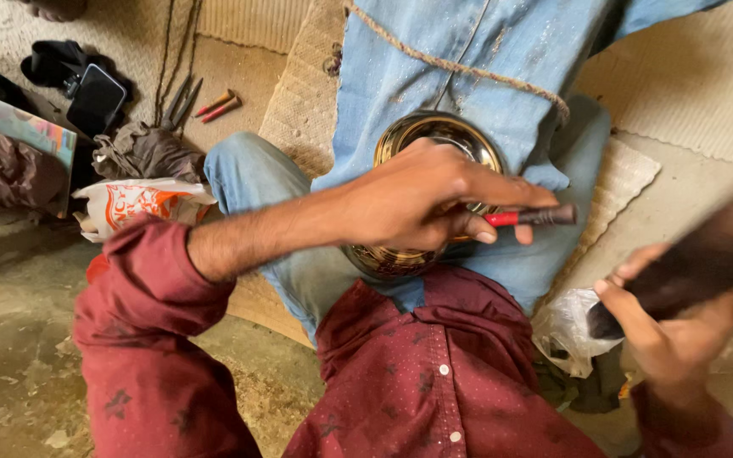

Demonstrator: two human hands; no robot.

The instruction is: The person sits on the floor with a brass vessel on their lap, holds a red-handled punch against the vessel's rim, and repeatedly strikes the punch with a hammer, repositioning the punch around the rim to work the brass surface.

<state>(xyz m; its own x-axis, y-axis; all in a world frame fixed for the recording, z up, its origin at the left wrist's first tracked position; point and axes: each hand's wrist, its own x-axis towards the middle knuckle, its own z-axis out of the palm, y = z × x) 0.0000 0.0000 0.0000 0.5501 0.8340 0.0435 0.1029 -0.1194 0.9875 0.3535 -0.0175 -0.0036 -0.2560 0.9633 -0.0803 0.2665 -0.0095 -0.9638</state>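
Engraving step: left hand resting on brass bowl in lap, fingers clamped on red-handled chisel. Right hand, near right, fingers closed around dark hammer handle. Next move probably needing chisel tip steady on the metal.

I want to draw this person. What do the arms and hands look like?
Both hands, left and right, are bare: no gloves or rings visible. The dark red, long-sleeved, star-patterned button shirt has its left sleeve pushed up above the forearm; its right cuff reaches the wrist.
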